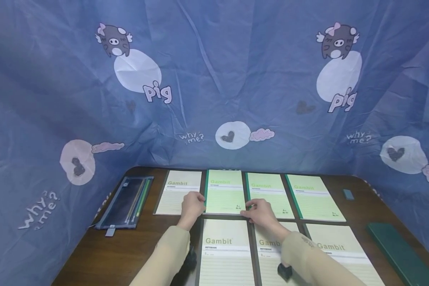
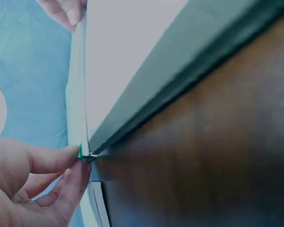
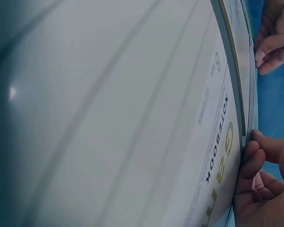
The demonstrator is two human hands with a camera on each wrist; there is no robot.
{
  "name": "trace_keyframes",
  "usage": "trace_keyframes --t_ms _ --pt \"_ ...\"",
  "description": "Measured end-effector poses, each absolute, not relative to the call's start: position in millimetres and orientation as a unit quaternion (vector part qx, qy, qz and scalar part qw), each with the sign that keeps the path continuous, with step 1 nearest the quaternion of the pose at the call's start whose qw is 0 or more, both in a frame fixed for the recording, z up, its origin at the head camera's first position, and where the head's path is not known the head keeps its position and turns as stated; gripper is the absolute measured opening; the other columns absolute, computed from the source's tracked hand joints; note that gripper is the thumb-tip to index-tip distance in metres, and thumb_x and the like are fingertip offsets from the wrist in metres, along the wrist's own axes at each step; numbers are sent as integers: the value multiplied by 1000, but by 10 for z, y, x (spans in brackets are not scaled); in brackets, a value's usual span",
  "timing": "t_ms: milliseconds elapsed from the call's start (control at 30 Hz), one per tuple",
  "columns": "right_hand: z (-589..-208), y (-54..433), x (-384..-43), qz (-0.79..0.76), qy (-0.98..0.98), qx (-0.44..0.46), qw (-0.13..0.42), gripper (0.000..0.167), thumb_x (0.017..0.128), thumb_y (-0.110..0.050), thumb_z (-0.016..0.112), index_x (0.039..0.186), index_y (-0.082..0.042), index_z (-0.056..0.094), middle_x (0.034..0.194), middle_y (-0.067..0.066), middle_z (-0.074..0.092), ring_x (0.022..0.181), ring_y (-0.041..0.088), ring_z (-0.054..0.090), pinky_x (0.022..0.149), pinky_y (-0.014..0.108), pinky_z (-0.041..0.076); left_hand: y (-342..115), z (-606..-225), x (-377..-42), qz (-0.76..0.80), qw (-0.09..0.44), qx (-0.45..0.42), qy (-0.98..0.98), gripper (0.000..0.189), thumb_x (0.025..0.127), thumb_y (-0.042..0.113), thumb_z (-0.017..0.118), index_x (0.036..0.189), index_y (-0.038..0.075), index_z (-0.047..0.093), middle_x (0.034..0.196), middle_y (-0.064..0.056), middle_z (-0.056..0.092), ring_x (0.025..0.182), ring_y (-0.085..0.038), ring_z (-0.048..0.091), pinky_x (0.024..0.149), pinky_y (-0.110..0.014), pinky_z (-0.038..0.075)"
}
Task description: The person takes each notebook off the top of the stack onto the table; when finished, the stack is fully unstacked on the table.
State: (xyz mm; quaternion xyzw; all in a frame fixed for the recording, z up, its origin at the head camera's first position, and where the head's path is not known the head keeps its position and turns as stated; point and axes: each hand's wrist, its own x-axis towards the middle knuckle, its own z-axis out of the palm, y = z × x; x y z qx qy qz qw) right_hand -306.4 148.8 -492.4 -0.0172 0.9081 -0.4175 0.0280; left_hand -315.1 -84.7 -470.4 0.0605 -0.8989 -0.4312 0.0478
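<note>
In the head view, a green-spined Gambit notebook lies in the back row, second from the left. My left hand pinches its near left corner between thumb and fingers; the green corner shows in the left wrist view beside the left hand. At the near right corner my right hand pinches the edge, thumb above. In the right wrist view the right hand grips that edge just past a front-row notebook. A grey-edged notebook lies left of the left hand.
Two more green-spined notebooks, one of them the far right one, continue the back row. Below lie three front-row notebooks, such as the left one. A pencil pouch is at left; a dark green case and small blue block are at right.
</note>
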Motion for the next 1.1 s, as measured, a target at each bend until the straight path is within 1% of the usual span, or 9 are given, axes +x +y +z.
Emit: trace_keyframes --t_ms 100,233,400,500,600,700,933,1000,1100 --pt "-4928 1491 -3068 -420 907 -18 27 46 85 -22 79 120 4 65 64 2 64 55 14 63 61 27 53 -856 -4660 -3195 -438 40 59 -896 23 77 -8 68 100 -6 72 95 -19 71 83 -29 68 72 -41 57" --pt "-4928 1488 -3063 -425 905 -19 27 45 84 -20 79 120 4 65 64 3 64 54 14 62 58 27 53 -891 -4646 -3292 -455 45 48 -888 22 82 0 71 103 -6 71 96 -16 71 86 -29 68 77 -43 56" --pt "-4932 1485 -3056 -429 902 -18 32 46 85 -20 79 121 4 64 65 2 64 54 14 62 58 27 52 -922 -4671 -3429 -437 59 31 -897 21 90 16 72 99 -3 72 86 -10 69 74 -22 64 68 -38 54" --pt "-4937 1494 -3057 -427 903 -16 33 46 85 -20 79 121 4 64 64 2 64 53 14 62 57 26 52 -919 -4692 -3489 -410 46 32 -911 29 92 28 71 94 -1 73 75 -8 66 65 -18 58 61 -33 51" --pt "-4927 1501 -3051 -431 902 -14 34 47 84 -21 79 122 4 64 63 3 63 53 14 62 56 26 51 -906 -4712 -3529 -390 25 33 -920 37 92 35 72 93 -2 73 69 -7 65 60 -16 55 56 -30 48" --pt "-4909 1502 -3043 -435 900 -16 35 48 84 -22 79 122 4 64 61 4 62 52 14 62 56 26 51 -891 -4726 -3560 -384 17 34 -923 39 88 36 76 92 -3 72 67 -6 63 58 -15 54 53 -28 46" --pt "-4898 1508 -3034 -428 903 -17 31 47 84 -21 80 121 5 64 61 3 62 52 14 62 57 26 51 -826 -4786 -3625 -394 17 32 -919 36 82 34 82 72 2 69 53 -6 57 47 -11 41 44 -25 37" --pt "-4899 1508 -3036 -428 903 -17 33 48 85 -22 79 121 4 64 61 3 62 52 14 62 58 26 52 -805 -4802 -3633 -392 22 33 -919 36 81 33 83 73 1 68 52 -5 56 46 -11 41 43 -25 36" --pt "-4905 1509 -3043 -428 903 -21 34 48 85 -22 79 122 5 64 62 3 63 52 14 63 59 27 52 -783 -4818 -3639 -382 31 36 -923 36 79 31 85 79 -2 70 52 -6 55 45 -11 41 42 -24 36"
